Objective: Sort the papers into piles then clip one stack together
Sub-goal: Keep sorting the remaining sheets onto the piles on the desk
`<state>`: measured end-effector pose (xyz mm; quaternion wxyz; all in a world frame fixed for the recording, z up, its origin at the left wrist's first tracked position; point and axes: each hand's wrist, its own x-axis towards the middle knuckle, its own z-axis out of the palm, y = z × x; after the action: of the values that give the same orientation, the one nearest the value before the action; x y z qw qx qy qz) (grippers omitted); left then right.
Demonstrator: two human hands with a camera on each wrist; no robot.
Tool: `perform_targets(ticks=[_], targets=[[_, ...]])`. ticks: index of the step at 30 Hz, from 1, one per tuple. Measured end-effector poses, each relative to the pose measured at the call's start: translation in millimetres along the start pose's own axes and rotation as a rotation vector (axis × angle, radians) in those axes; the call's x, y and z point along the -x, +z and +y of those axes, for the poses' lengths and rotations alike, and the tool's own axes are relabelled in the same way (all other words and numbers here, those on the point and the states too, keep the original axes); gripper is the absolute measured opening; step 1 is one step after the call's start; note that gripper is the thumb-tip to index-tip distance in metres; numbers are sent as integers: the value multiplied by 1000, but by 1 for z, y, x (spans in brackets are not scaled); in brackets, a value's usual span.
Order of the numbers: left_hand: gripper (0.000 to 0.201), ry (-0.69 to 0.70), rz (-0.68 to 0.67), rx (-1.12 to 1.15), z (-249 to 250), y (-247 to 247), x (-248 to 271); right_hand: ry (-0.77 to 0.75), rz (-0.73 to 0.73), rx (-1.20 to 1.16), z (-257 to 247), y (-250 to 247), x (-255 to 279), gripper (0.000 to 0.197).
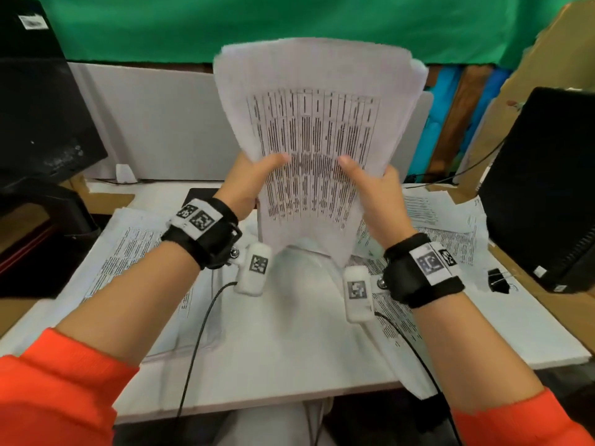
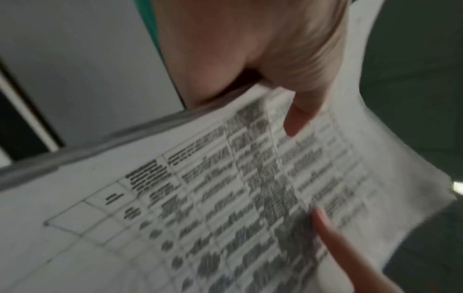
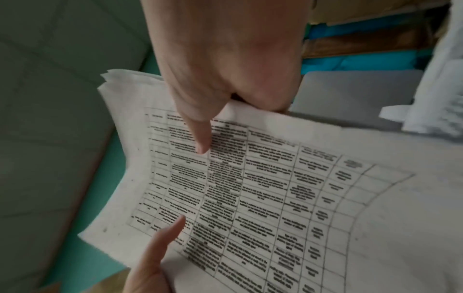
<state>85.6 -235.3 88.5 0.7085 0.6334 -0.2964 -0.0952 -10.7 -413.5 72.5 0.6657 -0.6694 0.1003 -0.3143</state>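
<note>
A stack of printed sheets (image 1: 315, 130) with a table on the top page stands upright above the desk, bowed between both hands. My left hand (image 1: 254, 181) grips its left edge, thumb on the front. My right hand (image 1: 370, 188) grips the right edge the same way. In the left wrist view the stack (image 2: 250, 198) fills the frame under the left hand (image 2: 295, 111). The right wrist view shows the stack (image 3: 263, 198) under the right hand (image 3: 200, 138), with the other thumb at the bottom. A black binder clip (image 1: 498, 280) lies on the desk at the right.
Loose printed papers lie spread on the white desk, a pile at the left (image 1: 128, 252) and a pile at the right (image 1: 444, 226). Black equipment stands at the far left (image 1: 42, 107) and at the right (image 1: 547, 188). A white board (image 1: 154, 123) lines the back.
</note>
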Motion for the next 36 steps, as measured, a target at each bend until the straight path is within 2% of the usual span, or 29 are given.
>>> perform_targets(ticks=[2,3,4,6,8,10,12,14,16,18,20,23,25,27,29,31,32,34,36], targets=[[40,-206,-146,-107,-21,-11,-3,162,-90,108,25,-8,-3,96],[40,-334,-243,-224,-35,-15,0,263,-154,163,41,-13,-1,91],[40,-427,-281,-323,-49,-18,4,333,-190,210,55,-17,3,81],[40,-431,-185,-303,-62,-20,10,334,-140,252,67,-21,8,53],[32,-301,-19,-175,-50,-17,8,266,-36,155,60,-20,3,38],[24,-207,127,-151,-33,-23,4,226,-86,82,46,-10,-4,35],[26,-208,167,-173,-20,-38,4,278,-172,68,42,-2,-14,45],[27,-263,204,-212,-15,-65,8,401,-135,52,50,-1,-26,49],[28,-345,274,-243,-16,-106,17,522,-29,162,64,-5,-31,37],[33,-465,303,-263,-21,-149,30,591,36,233,80,-9,-33,26],[33,-563,309,-285,-27,-187,44,619,86,240,90,-6,-35,29],[28,-693,379,-385,-30,-223,69,675,66,254,91,6,-31,2],[26,-767,395,-522,-37,-238,82,671,-30,250,101,10,-32,18],[22,-819,396,-687,-43,-244,91,692,-90,172,111,12,-34,22],[23,-818,350,-906,-37,-232,100,715,-41,-23,116,9,-35,18],[32,-692,315,-1110,-23,-216,102,718,0,-265,114,3,-35,11],[40,-589,321,-1162,-15,-207,100,713,22,-373,112,1,-35,14],[48,-428,274,-1089,2,-188,91,706,73,-636,107,-6,-34,23],[47,-449,167,-661,10,-163,74,740,100,-842,100,-9,-30,35]])
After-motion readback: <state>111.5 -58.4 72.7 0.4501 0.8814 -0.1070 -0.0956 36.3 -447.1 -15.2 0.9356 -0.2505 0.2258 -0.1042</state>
